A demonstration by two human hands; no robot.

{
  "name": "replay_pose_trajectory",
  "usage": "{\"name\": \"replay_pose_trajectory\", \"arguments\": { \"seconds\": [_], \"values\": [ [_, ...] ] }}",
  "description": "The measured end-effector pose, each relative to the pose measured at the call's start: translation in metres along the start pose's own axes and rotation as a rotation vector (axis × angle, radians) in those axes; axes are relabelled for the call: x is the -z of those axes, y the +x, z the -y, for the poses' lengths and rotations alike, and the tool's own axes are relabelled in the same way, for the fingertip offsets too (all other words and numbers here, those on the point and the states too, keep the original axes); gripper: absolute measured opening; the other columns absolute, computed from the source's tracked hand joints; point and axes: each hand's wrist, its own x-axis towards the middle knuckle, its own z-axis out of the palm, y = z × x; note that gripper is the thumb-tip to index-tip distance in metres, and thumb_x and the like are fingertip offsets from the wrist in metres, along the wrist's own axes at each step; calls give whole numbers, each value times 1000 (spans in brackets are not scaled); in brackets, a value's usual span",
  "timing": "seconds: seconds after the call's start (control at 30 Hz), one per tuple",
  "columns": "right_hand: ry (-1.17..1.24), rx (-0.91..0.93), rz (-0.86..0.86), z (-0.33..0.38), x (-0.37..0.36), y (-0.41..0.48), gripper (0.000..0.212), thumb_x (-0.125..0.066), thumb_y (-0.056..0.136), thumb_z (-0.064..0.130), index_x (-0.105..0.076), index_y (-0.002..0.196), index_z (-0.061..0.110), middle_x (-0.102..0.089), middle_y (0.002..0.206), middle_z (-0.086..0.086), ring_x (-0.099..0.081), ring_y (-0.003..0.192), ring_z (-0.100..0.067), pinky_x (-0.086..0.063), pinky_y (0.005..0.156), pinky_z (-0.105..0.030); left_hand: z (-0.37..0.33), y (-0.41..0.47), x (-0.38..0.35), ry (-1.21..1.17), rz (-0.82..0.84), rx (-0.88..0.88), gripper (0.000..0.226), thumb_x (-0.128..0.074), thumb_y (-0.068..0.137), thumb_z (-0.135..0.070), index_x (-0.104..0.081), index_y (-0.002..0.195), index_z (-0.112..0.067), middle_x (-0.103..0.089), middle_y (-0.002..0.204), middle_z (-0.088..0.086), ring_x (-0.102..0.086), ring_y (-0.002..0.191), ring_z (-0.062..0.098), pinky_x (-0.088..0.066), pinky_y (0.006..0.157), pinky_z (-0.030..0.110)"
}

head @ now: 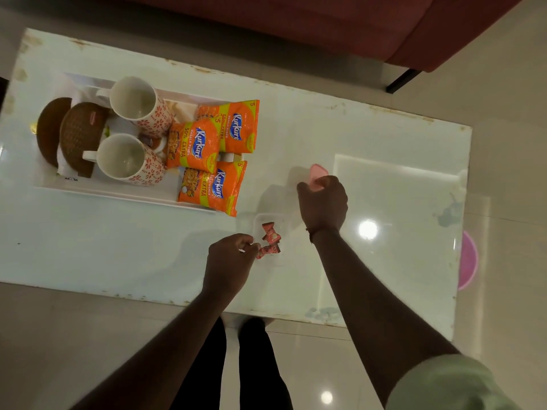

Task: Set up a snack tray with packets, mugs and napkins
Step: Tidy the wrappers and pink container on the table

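Left hand [229, 258] pinches a candy [268, 250]; right hand [322, 202] grips a pink lid [317, 173].

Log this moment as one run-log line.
left hand: pinching candy in clear container | right hand: holding pink lid | tray: mugs, packets loaded

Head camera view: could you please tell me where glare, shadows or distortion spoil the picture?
Head view: a bright lamp reflection burns out a spot on the glossy white glass tabletop beside the right hand; soft shadows fall left of both hands, the left hand included; wide-angle distortion bends the table edges; the small pink wrapped sweets look soft.
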Motion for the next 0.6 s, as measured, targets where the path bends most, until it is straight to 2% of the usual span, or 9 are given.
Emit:
{"name": "replay_pose_trajectory", "arguments": {
  "seconds": [0.13, 0.17, 0.27, 0.33, 0.4, 0.47, 0.6],
  "values": [
    [122, -5, -120, -14, 22, -14, 19, -57, 82, 25, -67, 95, 18, -65, 88, 8, -63, 88, -19, -40, 71, -24, 2, 1, 2, -10, 7, 9, 27, -69, 85, -34, -75, 102, -13, -77, 91, 0, -71, 76, 8, -58, 81, 30],
    [149, -1, -142, -19, 27, -18, 18, -56, 84, 22, -69, 95, 17, -65, 89, 6, -63, 88, -19, -41, 71, -22, 2, 1, 3, -16, 11, 7, 28, -70, 85, -34, -75, 103, -13, -77, 92, 0, -71, 77, 8, -58, 82, 31],
    [203, 26, -154, -30, 41, -33, 22, -55, 89, 16, -73, 102, 14, -67, 100, -2, -60, 86, -9, -37, 68, 1, 1, -1, 7, -3, 13, -25, 34, -71, 85, -36, -71, 111, -14, -74, 97, -3, -67, 80, 8, -54, 80, 25],
    [224, 62, -139, -35, 49, -48, 24, -55, 93, 16, -73, 108, 13, -68, 102, -2, -59, 88, -5, -35, 71, 5, 0, -4, 10, -6, -16, -58, 37, -71, 85, -37, -67, 115, -16, -69, 102, -5, -64, 80, 7, -49, 72, 17],
    [243, 74, -147, -37, 55, -64, 25, -56, 95, 17, -73, 113, 14, -69, 104, 1, -59, 89, -3, -36, 73, 4, -4, -10, 14, -29, -66, -78, 33, -68, 87, -39, -67, 113, -18, -67, 101, -7, -63, 78, 5, -43, 68, 10],
    [266, 61, -136, -39, 56, -79, 26, -56, 95, 18, -72, 116, 16, -70, 107, 1, -63, 94, -8, -40, 74, 1, -8, -16, 17, -86, -92, -85, 28, -65, 90, -37, -69, 110, -18, -71, 99, -6, -65, 79, 3, -46, 68, 6],
    [420, -67, -71, -43, 46, -103, 26, -60, 95, 18, -72, 117, 22, -72, 107, 6, -66, 102, -9, -53, 85, -19, -12, -24, 20, -218, -37, -34, 32, -62, 92, -38, -69, 117, -18, -75, 104, -4, -71, 89, 5, -58, 82, 24]
  ]
}}
